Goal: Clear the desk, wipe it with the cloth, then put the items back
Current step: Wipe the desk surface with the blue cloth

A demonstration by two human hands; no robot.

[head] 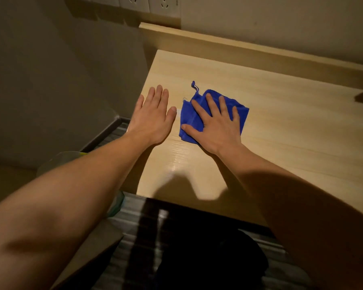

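Observation:
A folded blue cloth (pixel 240 110) with a small hanging loop lies on the light wooden desk (pixel 291 132), near its left end. My right hand (pixel 215 126) presses flat on the cloth with straight, spread fingers. My left hand (pixel 153 117) rests flat on the bare desk just left of the cloth, close to the desk's left edge, fingers straight and together. Only the cloth and my two hands are seen on the desk top.
A raised wooden ledge (pixel 260 53) runs along the desk's back against the wall, with wall sockets (pixel 153 3) above its left end. A clear greenish container (pixel 59 162) sits low at the left, partly behind my left arm. Dark floor lies below the front edge.

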